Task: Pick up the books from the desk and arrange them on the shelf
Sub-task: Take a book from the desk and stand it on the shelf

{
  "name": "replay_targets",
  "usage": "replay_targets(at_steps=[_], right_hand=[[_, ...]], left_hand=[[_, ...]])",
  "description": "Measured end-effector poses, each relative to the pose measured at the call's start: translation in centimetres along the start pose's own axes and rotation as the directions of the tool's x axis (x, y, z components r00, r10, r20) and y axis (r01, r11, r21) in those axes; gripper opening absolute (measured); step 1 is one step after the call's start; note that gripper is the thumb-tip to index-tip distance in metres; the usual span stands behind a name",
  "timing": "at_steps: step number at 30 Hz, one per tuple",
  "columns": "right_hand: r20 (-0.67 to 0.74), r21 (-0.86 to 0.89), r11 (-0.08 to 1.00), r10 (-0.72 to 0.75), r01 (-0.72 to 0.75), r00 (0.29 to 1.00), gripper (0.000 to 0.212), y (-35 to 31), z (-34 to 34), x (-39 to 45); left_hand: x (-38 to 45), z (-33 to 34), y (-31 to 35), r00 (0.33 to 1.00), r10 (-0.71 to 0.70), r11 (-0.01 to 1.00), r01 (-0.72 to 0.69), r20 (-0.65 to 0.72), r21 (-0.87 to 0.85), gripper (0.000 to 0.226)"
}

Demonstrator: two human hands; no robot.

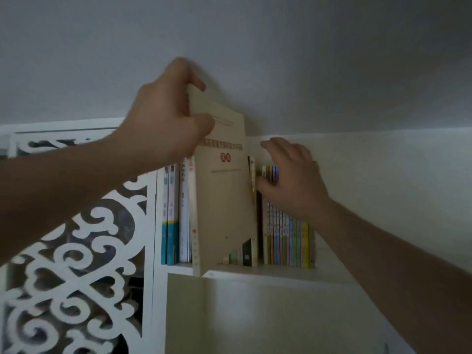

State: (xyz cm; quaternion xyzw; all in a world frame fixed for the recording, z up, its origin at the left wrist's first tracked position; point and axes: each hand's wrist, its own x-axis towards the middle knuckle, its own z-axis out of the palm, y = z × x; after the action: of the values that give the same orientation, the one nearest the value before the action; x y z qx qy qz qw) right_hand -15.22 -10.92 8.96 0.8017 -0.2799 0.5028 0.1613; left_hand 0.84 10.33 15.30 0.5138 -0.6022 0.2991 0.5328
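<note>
A large beige book [224, 200] with a red emblem stands tilted on the white shelf [275, 273], its lower corner jutting over the shelf's front edge. My left hand [168, 116] grips its top left corner, thumb on the cover and fingers behind. My right hand [291, 175] presses against the tops of the thin colourful books [288, 241] to the right, holding them away from the beige book. Blue and white books [176, 215] stand to the left of it. A few more spines [245, 254] show behind its lower right edge.
A white carved lattice panel [74, 264] fills the left side beside the shelf's upright [159, 290]. The shelf board runs on bare to the right of the books [332, 267]. Grey wall lies above and a pale wall below.
</note>
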Motion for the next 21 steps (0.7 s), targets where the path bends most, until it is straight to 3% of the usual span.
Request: replay_targets(at_steps=[2,4,8,13,21], right_hand=[[0.172,-0.102,0.995,0.036,-0.019,0.984,0.085,-1.5,0.8,1.5],[0.248,-0.166,0.986,0.05,-0.009,0.967,0.099,-1.9,1.8,1.8],[0.19,-0.166,0.986,0.023,0.009,0.981,0.114,-1.9,2.5,1.6],[0.166,-0.096,0.995,0.007,0.009,0.986,0.099,-0.9,1.8,1.3],[0.133,-0.192,0.981,0.059,-0.033,0.989,0.092,2.6,-0.4,0.3]], left_hand=[[-0.7,-2.3,0.1,0.998,0.018,0.999,-0.015,-0.058,0.052,0.036],[-1.6,-3.8,0.0,0.996,0.046,0.993,-0.037,-0.08,0.108,0.038],[-2.4,-4.9,-0.8,0.991,0.057,0.984,-0.035,-0.118,0.175,0.038],[-1.8,-4.8,-0.4,0.991,-0.004,1.0,0.008,-0.13,0.03,0.039],[-1.2,-1.8,2.1,0.994,0.01,0.991,-0.025,-0.113,-0.133,0.038]])
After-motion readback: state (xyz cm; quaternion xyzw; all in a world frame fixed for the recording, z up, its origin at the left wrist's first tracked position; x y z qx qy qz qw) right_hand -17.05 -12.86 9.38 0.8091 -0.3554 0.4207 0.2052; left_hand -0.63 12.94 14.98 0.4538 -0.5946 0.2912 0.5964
